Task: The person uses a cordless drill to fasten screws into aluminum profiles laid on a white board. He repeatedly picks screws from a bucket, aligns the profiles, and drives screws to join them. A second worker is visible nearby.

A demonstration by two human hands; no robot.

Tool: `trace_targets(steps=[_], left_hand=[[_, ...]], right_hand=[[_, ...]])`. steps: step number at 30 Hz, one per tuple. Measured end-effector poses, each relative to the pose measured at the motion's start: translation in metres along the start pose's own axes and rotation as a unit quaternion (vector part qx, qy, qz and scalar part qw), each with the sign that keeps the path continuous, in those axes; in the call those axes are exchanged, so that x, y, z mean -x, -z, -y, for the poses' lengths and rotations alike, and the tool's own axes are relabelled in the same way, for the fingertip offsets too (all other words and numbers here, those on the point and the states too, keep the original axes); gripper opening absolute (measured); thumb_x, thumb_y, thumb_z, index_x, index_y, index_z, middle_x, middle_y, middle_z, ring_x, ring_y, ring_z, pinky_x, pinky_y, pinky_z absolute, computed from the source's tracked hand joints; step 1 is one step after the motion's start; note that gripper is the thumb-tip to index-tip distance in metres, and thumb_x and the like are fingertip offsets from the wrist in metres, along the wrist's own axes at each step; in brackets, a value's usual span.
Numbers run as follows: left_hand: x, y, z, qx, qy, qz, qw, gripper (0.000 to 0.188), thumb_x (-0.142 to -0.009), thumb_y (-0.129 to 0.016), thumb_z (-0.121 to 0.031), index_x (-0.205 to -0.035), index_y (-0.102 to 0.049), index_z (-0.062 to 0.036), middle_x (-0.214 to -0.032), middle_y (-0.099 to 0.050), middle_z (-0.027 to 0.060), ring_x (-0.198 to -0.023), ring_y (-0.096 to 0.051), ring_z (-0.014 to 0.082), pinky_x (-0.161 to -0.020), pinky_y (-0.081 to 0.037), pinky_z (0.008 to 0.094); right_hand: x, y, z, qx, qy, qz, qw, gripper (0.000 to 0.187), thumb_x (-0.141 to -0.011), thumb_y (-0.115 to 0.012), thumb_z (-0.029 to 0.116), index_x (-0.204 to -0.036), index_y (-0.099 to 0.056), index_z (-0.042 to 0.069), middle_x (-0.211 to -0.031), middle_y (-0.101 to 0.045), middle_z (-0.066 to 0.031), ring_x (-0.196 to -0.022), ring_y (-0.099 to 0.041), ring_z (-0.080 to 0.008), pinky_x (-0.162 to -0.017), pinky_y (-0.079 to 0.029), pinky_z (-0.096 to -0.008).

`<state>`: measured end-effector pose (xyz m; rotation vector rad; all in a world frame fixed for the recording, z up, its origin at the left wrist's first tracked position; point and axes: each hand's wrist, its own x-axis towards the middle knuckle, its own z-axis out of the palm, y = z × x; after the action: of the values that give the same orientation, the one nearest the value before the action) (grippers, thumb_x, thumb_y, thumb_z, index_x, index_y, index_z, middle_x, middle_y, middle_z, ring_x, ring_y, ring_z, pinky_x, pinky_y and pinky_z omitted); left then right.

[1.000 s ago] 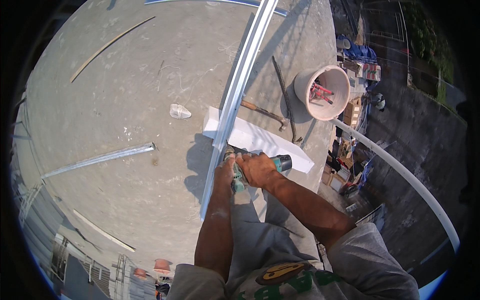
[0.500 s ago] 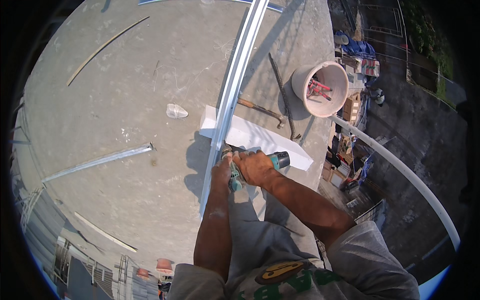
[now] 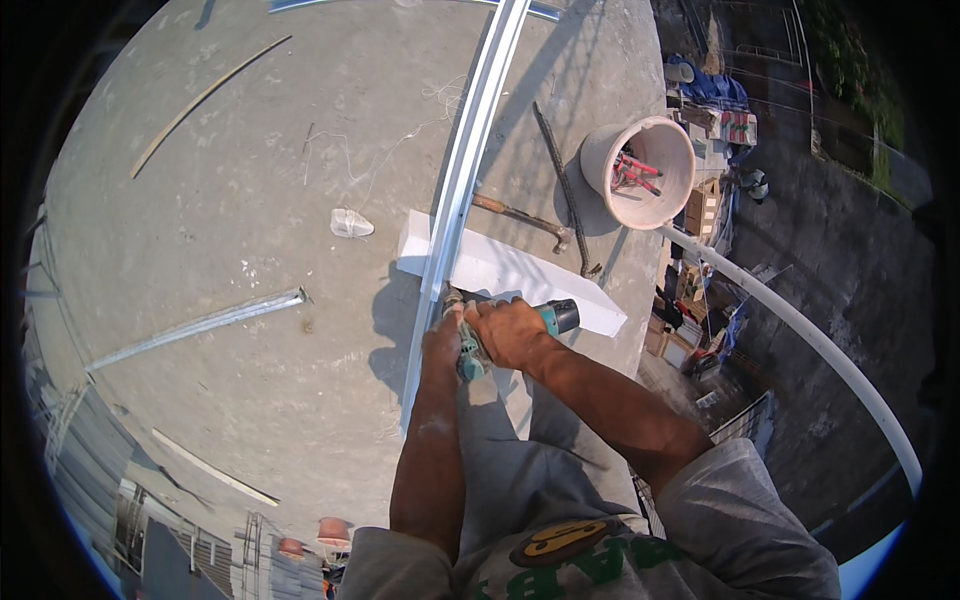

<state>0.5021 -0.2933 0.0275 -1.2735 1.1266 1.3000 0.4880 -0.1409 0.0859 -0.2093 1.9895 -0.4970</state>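
A teal cordless drill (image 3: 472, 365) is held in both my hands, low in front of my legs. My right hand (image 3: 512, 333) wraps round its grip, and the dark battery end (image 3: 565, 316) sticks out to the right. Closed round the body near the front end is my left hand (image 3: 443, 340). The drill's front end meets the side of a long silvery metal channel (image 3: 465, 170), which runs away from me. Where they meet is partly hidden by my fingers. Under the channel lies a long white block (image 3: 535, 285), set crosswise.
Right of the channel lie a hammer (image 3: 525, 222) and a dark rod (image 3: 560, 180). A pale bucket (image 3: 650, 215) with red-handled tools stands near the slab's edge, beyond which the ground is lower. At left are another metal strip (image 3: 200, 325) and a thin curved strip (image 3: 205, 95).
Almost nothing differs. The view has shifted very slightly; both hands stay on the drill against the channel.
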Motion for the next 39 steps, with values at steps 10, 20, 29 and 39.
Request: trace_targets(steps=[10, 20, 29, 39], left_hand=[[0.012, -0.008, -0.009, -0.003, 0.001, -0.017, 1.000, 0.042, -0.095, -0.067, -0.034, -0.117, -0.065, 0.0020, -0.099, -0.068, 0.0091, -0.081, -0.068, 0.0207, -0.071, -0.056, 0.0338], [-0.016, -0.002, 0.000, 0.073, 0.018, 0.012, 0.997, 0.039, -0.097, -0.064, -0.031, -0.119, -0.063, 0.0014, -0.102, -0.068, 0.0103, -0.085, -0.069, 0.0228, -0.075, -0.057, 0.0358], [-0.029, -0.006, 0.018, 0.026, -0.025, -0.018, 0.999, 0.048, -0.097, -0.061, -0.038, -0.120, -0.061, 0.0039, -0.107, -0.068, 0.0120, -0.089, -0.069, 0.0228, -0.079, -0.056, 0.0350], [-0.105, 0.038, -0.012, -0.349, -0.231, -0.196, 0.887, 0.064, -0.095, -0.061, -0.050, -0.119, -0.062, 0.0095, -0.107, -0.068, 0.0228, -0.096, -0.066, 0.0289, -0.085, -0.051, 0.0372]], right_hand=[[-0.003, -0.002, -0.001, 0.013, -0.003, 0.011, 1.000, 0.038, -0.089, -0.057, 0.017, -0.125, -0.053, 0.006, -0.114, -0.064, -0.0123, -0.103, -0.068, -0.0286, -0.088, -0.052, -0.0450], [-0.018, -0.003, -0.006, 0.044, -0.008, 0.015, 0.999, 0.034, -0.090, -0.058, 0.019, -0.123, -0.056, 0.010, -0.115, -0.064, -0.0107, -0.104, -0.067, -0.0277, -0.089, -0.051, -0.0419], [-0.016, -0.007, -0.023, 0.075, 0.042, -0.002, 0.996, 0.028, -0.092, -0.056, 0.020, -0.118, -0.059, 0.010, -0.111, -0.067, -0.0108, -0.101, -0.069, -0.0267, -0.086, -0.052, -0.0399], [-0.020, -0.014, -0.025, 0.115, 0.062, 0.002, 0.991, 0.046, -0.089, -0.059, 0.020, -0.130, -0.053, 0.002, -0.111, -0.066, -0.0135, -0.101, -0.069, -0.0282, -0.086, -0.051, -0.0399]])
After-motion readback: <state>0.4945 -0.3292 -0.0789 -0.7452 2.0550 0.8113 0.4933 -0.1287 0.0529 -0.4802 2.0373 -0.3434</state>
